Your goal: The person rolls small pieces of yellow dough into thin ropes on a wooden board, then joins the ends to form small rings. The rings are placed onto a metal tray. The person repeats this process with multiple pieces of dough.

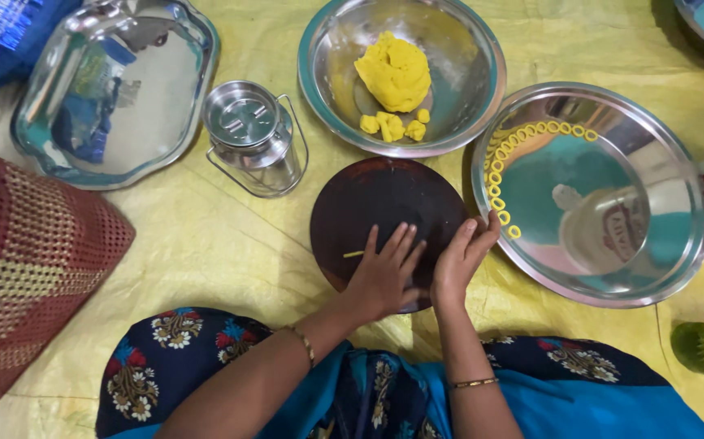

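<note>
Head view, steeply downward, close

We get even, warm indoor light from above, moderately bright. Soft shadows only, under the hands and rims. Strong reflections and mild glare on the steel plate [591, 195] and tray [116, 89]. Focus sharp at centre; slight wide-angle stretch and softness toward the edges.

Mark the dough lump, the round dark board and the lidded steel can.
dough lump [395, 71], head view, middle of its top
round dark board [384, 203], head view, bare centre
lidded steel can [242, 118], head view, lid
</note>
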